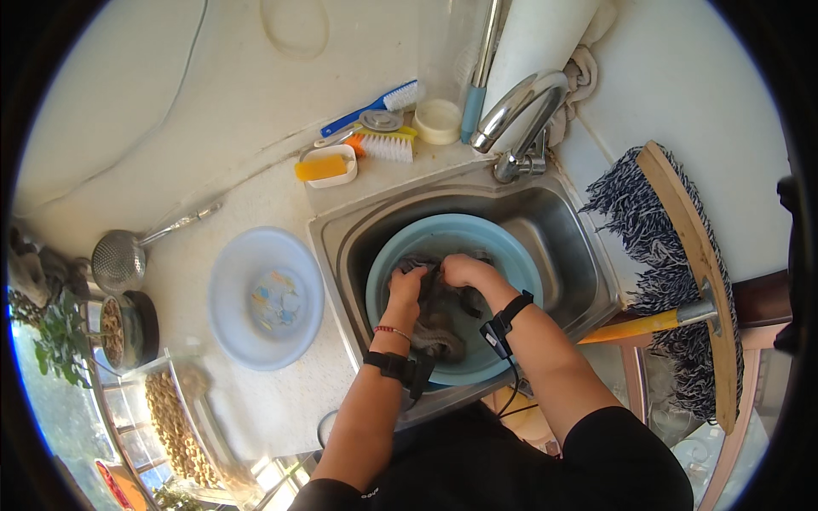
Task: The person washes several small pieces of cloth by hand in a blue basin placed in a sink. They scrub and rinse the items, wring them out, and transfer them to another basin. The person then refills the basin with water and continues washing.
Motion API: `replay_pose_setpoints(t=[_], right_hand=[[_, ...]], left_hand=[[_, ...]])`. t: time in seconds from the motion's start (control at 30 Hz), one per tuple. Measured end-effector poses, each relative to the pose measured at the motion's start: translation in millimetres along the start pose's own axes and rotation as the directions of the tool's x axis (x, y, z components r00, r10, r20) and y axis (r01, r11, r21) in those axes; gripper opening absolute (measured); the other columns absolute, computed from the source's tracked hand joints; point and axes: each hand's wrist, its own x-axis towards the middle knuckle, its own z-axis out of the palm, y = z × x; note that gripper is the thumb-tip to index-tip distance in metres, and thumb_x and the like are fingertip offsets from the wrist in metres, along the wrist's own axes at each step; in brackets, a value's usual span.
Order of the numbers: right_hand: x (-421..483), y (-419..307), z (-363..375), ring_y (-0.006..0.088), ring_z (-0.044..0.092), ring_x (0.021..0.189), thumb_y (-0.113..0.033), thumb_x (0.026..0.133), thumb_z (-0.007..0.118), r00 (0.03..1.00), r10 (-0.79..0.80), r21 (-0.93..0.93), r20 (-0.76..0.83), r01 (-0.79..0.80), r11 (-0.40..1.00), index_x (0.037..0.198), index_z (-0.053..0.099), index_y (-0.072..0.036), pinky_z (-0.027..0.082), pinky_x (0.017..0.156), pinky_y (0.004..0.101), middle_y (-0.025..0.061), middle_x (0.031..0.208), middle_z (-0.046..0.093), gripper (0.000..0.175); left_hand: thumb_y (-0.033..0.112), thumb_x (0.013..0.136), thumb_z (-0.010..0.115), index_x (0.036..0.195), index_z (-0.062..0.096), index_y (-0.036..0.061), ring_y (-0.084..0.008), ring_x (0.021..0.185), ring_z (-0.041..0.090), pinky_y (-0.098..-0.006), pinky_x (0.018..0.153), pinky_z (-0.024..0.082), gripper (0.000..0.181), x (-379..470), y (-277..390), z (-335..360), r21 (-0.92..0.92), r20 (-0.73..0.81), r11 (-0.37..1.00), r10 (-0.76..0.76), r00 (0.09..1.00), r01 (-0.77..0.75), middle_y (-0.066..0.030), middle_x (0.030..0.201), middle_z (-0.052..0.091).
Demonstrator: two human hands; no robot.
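A light blue plastic basin stands inside the stainless steel sink, with cloudy water in it. Grey-brown wet cloth lies partly under the water. My left hand grips a bunch of this cloth on the basin's left side. Close by, my right hand is curled with its fingers around the cloth's dark upper part. The fingertips of both hands are partly hidden by the fabric and water. Each forearm wears a black strap with a small device.
A pale blue bowl sits left of the sink. The chrome faucet arches over the back rim. Yellow soap and scrubbing brushes lie behind. A mop leans at right; a perforated skimmer rests far left.
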Motion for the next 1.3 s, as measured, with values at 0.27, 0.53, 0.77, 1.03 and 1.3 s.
replay_pose_setpoints(t=[0.27,0.53,0.77,1.03,1.3], right_hand=[[-155.1,-11.3,-120.7,0.0223,0.057,0.069,-0.026,0.083,0.069,0.895,-0.275,0.390,-0.350,0.407,0.826,0.081,0.062,-0.001,0.046,0.064,0.0348,0.0125,0.075,0.064,0.027],[-168.6,-10.4,-81.7,0.0158,0.053,0.085,0.003,0.078,0.063,0.726,-0.002,0.634,-0.688,0.602,0.485,0.093,0.054,-0.001,0.044,0.075,0.0268,0.0048,0.089,0.049,0.018],[-137.4,-10.9,10.1,0.0263,0.054,0.103,0.000,0.084,0.062,0.673,-0.153,0.469,-0.723,0.642,0.606,0.115,0.057,-0.006,0.045,0.093,0.0335,0.0104,0.112,0.046,0.032],[-106.0,-9.3,16.5,0.0391,0.060,0.097,-0.022,0.092,0.059,0.692,-0.140,0.354,-0.708,0.519,0.778,0.113,0.056,-0.009,0.049,0.080,0.0462,0.0167,0.107,0.059,0.025],[-73.4,-6.8,12.0,0.0460,0.061,0.091,-0.030,0.097,0.051,0.774,0.124,0.419,-0.622,0.195,0.887,0.107,0.055,-0.004,0.049,0.077,0.0545,0.0232,0.097,0.067,0.028]], left_hand=[[0.045,0.092,0.057,0.149,0.032,0.0029,-0.0300,0.132,0.042,-0.0432,0.107,0.035,0.075,-33.5,25.0,35.3,-0.114,-0.034,0.983,-0.150,0.988,0.146,-0.0159,0.148,0.040],[0.066,0.094,0.041,0.135,0.049,0.0081,-0.0341,0.122,0.053,-0.0517,0.102,0.042,0.071,-45.7,31.4,73.7,-0.675,0.421,0.636,-0.083,0.903,0.373,-0.0141,0.137,0.053],[0.050,0.097,0.050,0.100,0.060,0.0058,-0.0304,0.094,0.064,-0.0458,0.082,0.054,0.045,-24.3,12.2,68.2,-0.694,0.458,0.580,-0.103,0.883,0.427,-0.0134,0.100,0.066],[0.044,0.099,0.050,0.097,0.060,0.0117,-0.0240,0.086,0.062,-0.0403,0.079,0.052,0.034,-30.2,-7.7,72.1,-0.713,0.407,0.587,-0.100,0.908,0.384,-0.0053,0.093,0.065],[0.039,0.102,0.045,0.117,0.058,0.0094,-0.0220,0.098,0.063,-0.0395,0.084,0.052,0.035,-67.0,8.8,90.7,-0.607,0.147,0.735,-0.272,0.951,0.303,-0.0043,0.110,0.065]])
